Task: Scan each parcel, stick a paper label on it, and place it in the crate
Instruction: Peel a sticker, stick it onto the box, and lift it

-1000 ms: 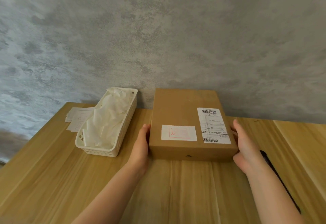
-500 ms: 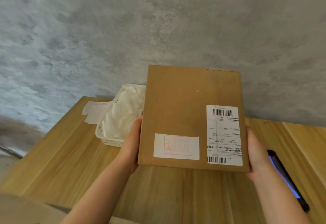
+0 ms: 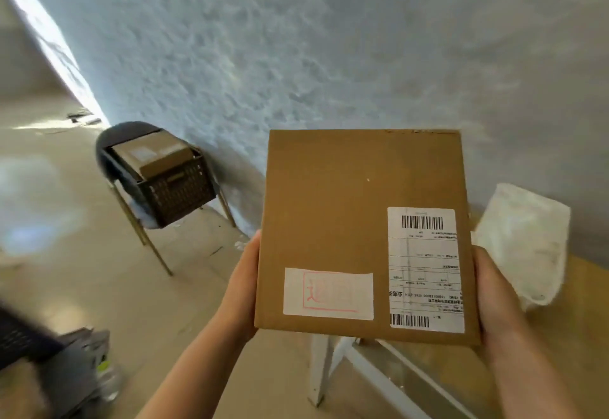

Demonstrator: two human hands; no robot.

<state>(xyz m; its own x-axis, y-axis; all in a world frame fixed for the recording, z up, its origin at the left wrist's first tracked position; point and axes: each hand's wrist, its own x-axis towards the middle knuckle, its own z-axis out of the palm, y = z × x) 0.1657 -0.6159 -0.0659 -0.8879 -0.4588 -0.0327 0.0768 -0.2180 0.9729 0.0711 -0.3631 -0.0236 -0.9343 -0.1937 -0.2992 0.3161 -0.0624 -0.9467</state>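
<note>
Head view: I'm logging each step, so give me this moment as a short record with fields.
parcel: cardboard box, held up off the table
left hand: grips the box's left edge
right hand: grips the box's right edge
labels on box: white paper label with red print; shipping label with barcodes
crate: dark crate on a chair, boxes already inside
also: white basket behind the right hand
</note>
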